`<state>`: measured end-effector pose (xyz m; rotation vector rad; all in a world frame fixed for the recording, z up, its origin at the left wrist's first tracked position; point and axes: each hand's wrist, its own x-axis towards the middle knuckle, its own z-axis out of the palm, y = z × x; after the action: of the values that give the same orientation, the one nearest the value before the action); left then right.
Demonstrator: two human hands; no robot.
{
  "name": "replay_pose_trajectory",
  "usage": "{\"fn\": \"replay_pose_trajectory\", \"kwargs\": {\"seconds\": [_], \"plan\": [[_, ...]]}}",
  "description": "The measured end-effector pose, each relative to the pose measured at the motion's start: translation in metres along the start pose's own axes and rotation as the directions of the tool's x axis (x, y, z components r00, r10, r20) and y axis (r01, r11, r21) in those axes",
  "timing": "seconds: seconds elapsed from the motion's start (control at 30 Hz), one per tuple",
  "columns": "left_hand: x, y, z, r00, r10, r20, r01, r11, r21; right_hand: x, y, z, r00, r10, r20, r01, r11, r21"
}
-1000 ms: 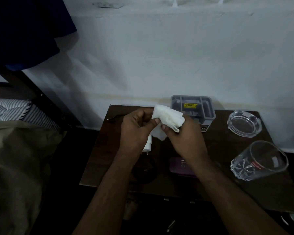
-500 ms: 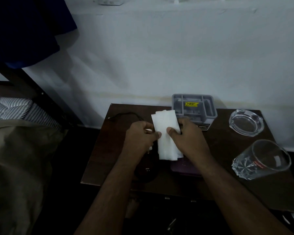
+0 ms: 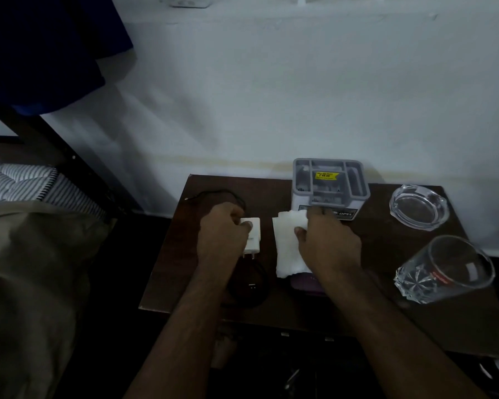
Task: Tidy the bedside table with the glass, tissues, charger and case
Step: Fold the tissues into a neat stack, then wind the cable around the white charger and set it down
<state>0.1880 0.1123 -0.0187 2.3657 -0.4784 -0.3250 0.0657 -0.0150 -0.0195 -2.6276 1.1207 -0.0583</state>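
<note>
My left hand (image 3: pixel 221 233) grips a white charger plug (image 3: pixel 251 236) on the dark wooden bedside table (image 3: pixel 392 321); its black cable (image 3: pixel 251 286) lies coiled below and loops behind the hand. My right hand (image 3: pixel 327 246) pinches a folded white tissue (image 3: pixel 287 249) that lies flat on the table, its lower end over a purple case (image 3: pixel 306 285). A clear drinking glass (image 3: pixel 444 272) stands at the right side of the table, apart from both hands.
A grey plastic organiser (image 3: pixel 330 185) with a yellow sticker stands at the back, touching distance from my right hand. A glass ashtray (image 3: pixel 418 207) sits back right. A bed with striped mattress (image 3: pixel 18 182) and blanket lies left. The white wall (image 3: pixel 271 96) backs the table.
The tissue came down from in front of me and now lies flat on the table. My left hand let go of the tissue and moved left with the charger plug.
</note>
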Motion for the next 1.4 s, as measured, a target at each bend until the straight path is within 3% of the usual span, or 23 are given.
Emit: {"fn": "replay_pose_trajectory", "kwargs": {"seconds": [0.1,0.17,0.3,0.43,0.63,0.87,1.1,1.23,1.33,1.4], "plan": [[0.0,-0.003,-0.002,0.999,-0.031,0.023,0.029,0.994,0.107,-0.004,-0.019,0.001,0.977,-0.198,-0.079,0.206,0.973,0.105],[-0.002,-0.005,0.0,0.993,-0.039,0.107,0.021,0.986,0.163,-0.006,-0.031,0.006,0.954,-0.299,-0.014,0.295,0.931,0.217],[-0.003,-0.01,0.007,0.979,-0.036,0.203,-0.006,0.979,0.203,-0.007,-0.044,0.021,0.936,-0.303,0.179,0.243,0.923,0.297],[0.002,-0.013,0.008,0.979,-0.013,0.202,-0.014,0.991,0.133,-0.003,-0.054,0.027,0.946,-0.254,0.201,0.165,0.911,0.378],[0.013,-0.026,0.0,0.979,-0.124,0.162,0.12,0.992,0.033,0.004,-0.059,0.031,0.958,-0.197,0.207,0.078,0.877,0.475],[0.019,-0.03,0.003,0.963,-0.201,0.177,0.211,0.977,-0.04,0.008,-0.06,0.036,0.964,-0.196,0.179,0.085,0.866,0.492],[0.017,-0.027,0.0,0.931,-0.295,0.215,0.335,0.925,-0.18,0.005,-0.059,0.036,0.935,-0.289,0.207,0.136,0.829,0.542],[0.017,-0.023,0.001,0.938,-0.265,0.222,0.324,0.899,-0.294,0.005,-0.057,0.032,0.918,-0.342,0.2,0.171,0.796,0.58],[0.019,-0.02,0.0,0.944,-0.279,0.177,0.329,0.852,-0.408,0.005,-0.051,0.027,0.879,-0.407,0.248,0.26,0.845,0.467],[0.02,-0.02,0.001,0.941,-0.305,0.145,0.337,0.836,-0.432,0.002,-0.046,0.027,0.808,-0.468,0.358,0.367,0.875,0.317]]}}
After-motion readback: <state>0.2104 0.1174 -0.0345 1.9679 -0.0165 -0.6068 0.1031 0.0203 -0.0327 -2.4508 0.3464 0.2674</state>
